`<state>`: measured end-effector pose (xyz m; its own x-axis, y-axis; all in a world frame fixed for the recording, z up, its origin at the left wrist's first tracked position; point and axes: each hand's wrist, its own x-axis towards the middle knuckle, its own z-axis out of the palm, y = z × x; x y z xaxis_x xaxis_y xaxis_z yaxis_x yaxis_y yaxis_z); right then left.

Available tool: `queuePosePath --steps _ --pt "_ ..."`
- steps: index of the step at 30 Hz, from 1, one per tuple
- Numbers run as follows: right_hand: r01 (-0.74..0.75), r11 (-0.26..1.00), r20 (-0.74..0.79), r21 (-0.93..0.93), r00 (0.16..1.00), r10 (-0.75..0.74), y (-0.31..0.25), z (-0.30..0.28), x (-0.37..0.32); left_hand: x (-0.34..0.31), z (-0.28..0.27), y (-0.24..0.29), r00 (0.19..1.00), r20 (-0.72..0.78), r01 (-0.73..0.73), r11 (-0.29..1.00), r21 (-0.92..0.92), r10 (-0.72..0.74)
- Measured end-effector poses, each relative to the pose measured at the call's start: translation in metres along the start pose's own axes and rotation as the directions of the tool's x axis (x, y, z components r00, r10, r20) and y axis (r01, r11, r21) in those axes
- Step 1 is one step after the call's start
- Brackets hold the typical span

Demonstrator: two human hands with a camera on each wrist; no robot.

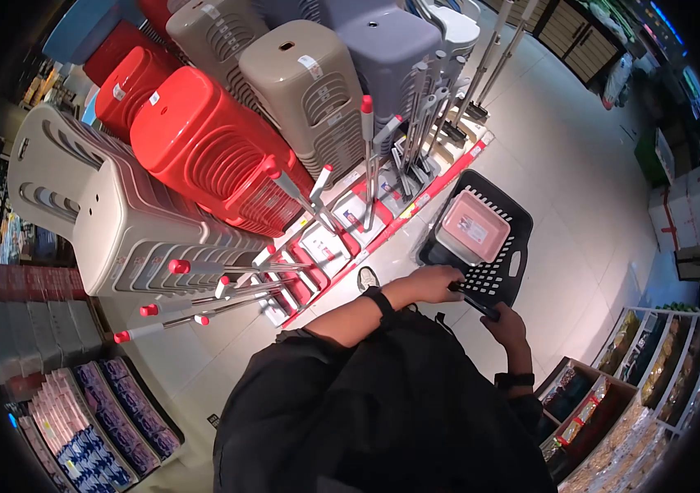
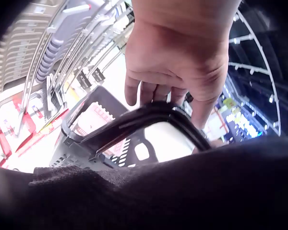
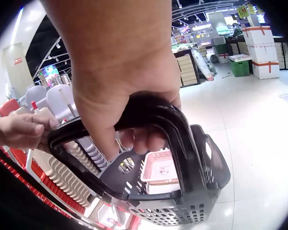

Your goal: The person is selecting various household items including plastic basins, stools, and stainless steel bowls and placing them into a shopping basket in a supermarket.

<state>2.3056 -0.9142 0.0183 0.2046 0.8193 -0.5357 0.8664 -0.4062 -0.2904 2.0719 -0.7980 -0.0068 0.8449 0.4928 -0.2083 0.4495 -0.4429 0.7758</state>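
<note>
A black plastic shopping basket (image 1: 516, 238) hangs low in front of me, its handle (image 1: 479, 304) raised. My right hand (image 1: 510, 327) grips the handle, thumb on one side and fingers curled under in the right wrist view. The left hand (image 1: 432, 285) holds the handle's other end; its fingers (image 2: 149, 91) pass behind the black bar in the left wrist view. Inside the basket lies a pink perforated plastic tray (image 1: 476, 224) with a label, on top of a whitish container (image 1: 454, 248).
To the left stand stacked red stools (image 1: 177, 115), beige stools (image 1: 296, 66) and chairs (image 1: 107, 214). Squeegee mops (image 1: 366, 156) with red-tipped handles stick out along a red-edged platform (image 1: 415, 209). Shelves of packaged goods (image 1: 654, 361) are at right; white boxes (image 3: 261, 52) stand farther off.
</note>
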Motion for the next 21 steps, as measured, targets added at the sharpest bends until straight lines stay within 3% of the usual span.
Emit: queuePosePath --steps 1,2,3,4,6,8,10,12,14,16,17,18,20,21 --pt "0.009 1.000 0.008 -0.020 1.000 -0.009 -0.013 -0.001 0.007 -0.015 -0.020 -0.005 0.994 -0.096 0.040 0.987 -0.156 -0.055" --pt "0.135 0.985 -0.024 0.105 0.991 -0.133 -0.014 0.004 0.011 -0.025 -0.030 -0.009 0.979 -0.167 0.061 0.954 -0.295 -0.115" --pt "0.274 0.940 -0.048 0.202 0.962 -0.270 -0.031 0.001 0.018 -0.049 -0.047 -0.024 0.922 -0.326 0.093 0.936 -0.340 -0.210" --pt "0.280 0.941 -0.037 0.190 0.960 -0.278 -0.053 -0.003 0.024 -0.072 -0.062 -0.041 0.839 -0.460 0.111 0.919 -0.379 -0.291" --pt "0.435 0.870 -0.098 0.232 0.900 -0.424 -0.112 -0.017 0.041 -0.110 -0.079 -0.076 0.632 -0.659 0.068 0.876 -0.478 -0.409" --pt "0.554 0.825 -0.170 0.116 0.829 -0.533 -0.158 -0.023 0.057 -0.150 -0.100 -0.091 0.353 -0.761 0.081 0.828 -0.555 -0.545" --pt "0.673 0.733 -0.196 0.100 0.736 -0.648 -0.195 -0.023 0.077 -0.182 -0.112 -0.115 0.141 -0.794 0.061 0.805 -0.590 -0.592" --pt "0.746 0.665 -0.115 0.031 0.664 -0.739 -0.232 -0.007 0.109 -0.200 -0.123 -0.131 0.002 -0.844 0.109 0.839 -0.532 -0.536" --pt "0.875 0.480 -0.127 -0.064 0.470 -0.873 -0.280 0.004 0.135 -0.205 -0.130 -0.139 -0.025 -0.849 0.145 0.839 -0.525 -0.527" --pt "0.870 0.490 -0.065 -0.064 0.486 -0.872 -0.316 0.007 0.148 -0.195 -0.145 -0.137 0.095 -0.881 0.233 0.871 -0.432 -0.463" --pt "0.867 0.494 0.007 -0.066 0.496 -0.868 -0.336 0.008 0.154 -0.183 -0.155 -0.138 0.167 -0.848 0.183 0.861 -0.474 -0.503" --pt "0.867 0.495 0.008 -0.066 0.496 -0.868 -0.348 0.013 0.159 -0.179 -0.150 -0.145 0.106 -0.878 0.142 0.881 -0.451 -0.467" --pt "0.899 0.379 -0.076 -0.218 0.372 -0.925 -0.372 0.028 0.178 -0.166 -0.166 -0.135 0.193 -0.740 0.227 0.763 -0.606 -0.645" --pt "0.899 0.380 -0.075 -0.218 0.372 -0.925 -0.380 0.040 0.186 -0.163 -0.163 -0.142 0.156 -0.789 0.220 0.799 -0.559 -0.595"
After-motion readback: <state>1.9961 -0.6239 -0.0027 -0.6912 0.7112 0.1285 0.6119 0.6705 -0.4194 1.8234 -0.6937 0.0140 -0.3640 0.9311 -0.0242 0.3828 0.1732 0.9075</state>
